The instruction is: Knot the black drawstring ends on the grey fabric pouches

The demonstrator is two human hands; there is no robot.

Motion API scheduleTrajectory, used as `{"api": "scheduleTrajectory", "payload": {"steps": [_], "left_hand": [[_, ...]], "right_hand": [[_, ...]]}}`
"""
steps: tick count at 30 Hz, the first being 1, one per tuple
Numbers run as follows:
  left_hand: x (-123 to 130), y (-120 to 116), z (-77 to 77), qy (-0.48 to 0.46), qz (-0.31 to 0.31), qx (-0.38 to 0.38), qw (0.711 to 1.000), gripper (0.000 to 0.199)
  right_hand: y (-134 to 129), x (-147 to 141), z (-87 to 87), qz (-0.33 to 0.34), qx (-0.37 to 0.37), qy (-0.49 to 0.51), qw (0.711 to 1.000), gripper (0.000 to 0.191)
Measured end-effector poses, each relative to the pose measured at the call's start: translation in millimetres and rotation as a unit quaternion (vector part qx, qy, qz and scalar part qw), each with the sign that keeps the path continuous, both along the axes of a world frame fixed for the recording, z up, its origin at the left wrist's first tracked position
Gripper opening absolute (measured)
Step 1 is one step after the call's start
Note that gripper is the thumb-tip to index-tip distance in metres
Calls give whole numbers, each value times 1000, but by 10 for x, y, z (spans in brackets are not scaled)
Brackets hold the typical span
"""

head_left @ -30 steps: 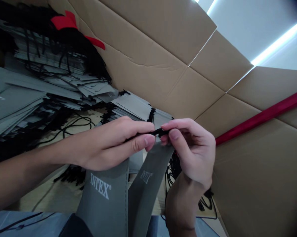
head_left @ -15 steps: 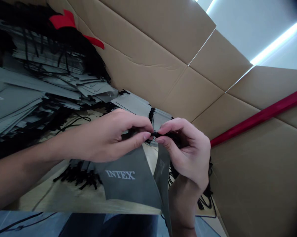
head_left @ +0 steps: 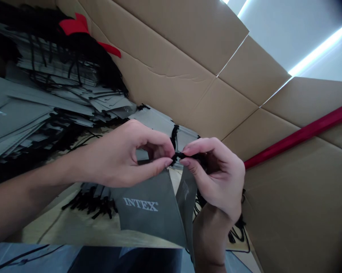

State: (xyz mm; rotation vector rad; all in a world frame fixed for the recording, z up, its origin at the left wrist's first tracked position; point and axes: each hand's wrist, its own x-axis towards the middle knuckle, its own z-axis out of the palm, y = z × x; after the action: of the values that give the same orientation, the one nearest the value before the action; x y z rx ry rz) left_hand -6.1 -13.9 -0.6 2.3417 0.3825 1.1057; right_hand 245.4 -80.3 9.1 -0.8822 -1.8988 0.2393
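Note:
Between my two hands runs a black cord [head_left: 177, 155], bunched as if in a small knot. My left hand [head_left: 128, 151] pinches one side of it between thumb and fingertips. From the other side, my right hand [head_left: 216, 172] grips the cord between thumb and forefinger. Below my hands hangs a grey fabric piece [head_left: 148, 218] printed INTEX, folded so that a second panel [head_left: 186, 201] faces it. The fabric's upper edge is partly hidden behind my fingers.
At the left lie stacks of grey pieces [head_left: 25, 102] with black cords and a red strip [head_left: 74, 25]. More grey pieces [head_left: 156, 119] lie behind my hands on the table [head_left: 82, 231]. Cardboard walls [head_left: 165, 57] rise behind and at right, crossed by a dark red band [head_left: 301, 134].
My left fingertips have opened slightly and shifted, and more of the black cord's knot shows between my hands. The right hand has barely moved.

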Motion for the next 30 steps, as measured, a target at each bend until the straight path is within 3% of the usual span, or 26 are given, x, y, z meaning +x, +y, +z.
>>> {"api": "scheduleTrajectory", "payload": {"steps": [3,7,12,19,22,26,30], "left_hand": [[24,-12,-34,-10,2,-6,1000,12],[88,-29,-76,-19,15,-17,1000,9],[143,-33,-92,-17,26,1,1000,10],[181,-32,-125,-19,76,31,996,16],[199,-25,-144,41,135,57,988,4],[195,-3,-179,158,201,132,958,19],[173,-32,-208,123,257,241,928,26]], "right_hand": [[-12,-11,15,-2,-4,-8,1000,13],[-17,-37,23,12,-12,-15,1000,29],[9,-60,14,-1,-5,-57,998,11],[11,-81,-4,-40,5,-59,997,9],[24,-99,-20,-35,5,-78,996,9],[87,-145,-41,-41,-4,-88,995,12],[162,-207,-76,-86,-30,-79,993,17]]}}
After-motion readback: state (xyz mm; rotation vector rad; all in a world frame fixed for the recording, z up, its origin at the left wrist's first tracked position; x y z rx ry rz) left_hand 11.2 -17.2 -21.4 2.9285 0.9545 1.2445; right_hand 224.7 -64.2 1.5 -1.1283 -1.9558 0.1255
